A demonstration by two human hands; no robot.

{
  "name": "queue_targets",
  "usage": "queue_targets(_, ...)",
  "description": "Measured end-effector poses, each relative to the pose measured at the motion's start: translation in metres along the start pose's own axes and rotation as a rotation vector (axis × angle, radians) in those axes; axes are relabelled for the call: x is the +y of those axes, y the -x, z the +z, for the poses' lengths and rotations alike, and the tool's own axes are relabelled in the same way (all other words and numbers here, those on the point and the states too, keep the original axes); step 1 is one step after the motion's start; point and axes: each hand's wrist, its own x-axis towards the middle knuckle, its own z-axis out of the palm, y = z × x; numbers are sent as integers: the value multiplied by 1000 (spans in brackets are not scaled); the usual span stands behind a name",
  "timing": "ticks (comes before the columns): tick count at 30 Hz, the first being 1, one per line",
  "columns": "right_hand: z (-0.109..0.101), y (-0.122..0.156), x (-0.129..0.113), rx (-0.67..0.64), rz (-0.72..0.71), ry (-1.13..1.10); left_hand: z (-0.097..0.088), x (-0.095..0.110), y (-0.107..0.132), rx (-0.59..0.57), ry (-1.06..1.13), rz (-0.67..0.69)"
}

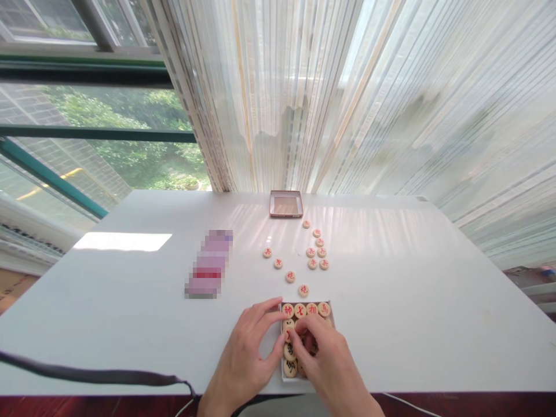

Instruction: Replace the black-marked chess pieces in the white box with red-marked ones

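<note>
A shallow white-edged box (283, 373) near the table's front edge holds rows of round wooden Chinese chess pieces, red-lettered ones such as the one at the back left (288, 311) and black-lettered ones like that at the front left (290, 367). My right hand (325, 353) reaches over the box, thumb and index finger closed on a red-lettered chess piece (287, 334) above the left column. It hides much of the box's right part. My left hand (252, 341) lies along the left side, fingers apart, its fingertips at the rim and its thumb close to that same piece.
Several loose red-lettered pieces, among them one nearest the box (303, 291), lie scattered on the white table (412, 301). Behind them is an open brown box lid (286, 205). A blurred pinkish rectangular item (211, 263) lies to the left. A dark strap (108, 373) crosses at lower left.
</note>
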Motion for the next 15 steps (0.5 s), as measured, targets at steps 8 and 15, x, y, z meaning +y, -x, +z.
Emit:
queue_targets(8, 1, 1, 1, -6, -51, -12, -3, 2, 1, -19, 4, -15)
queue_targets(15, 1, -1, 3, 5, -22, -15, -3, 8, 0, -36, -19, -37)
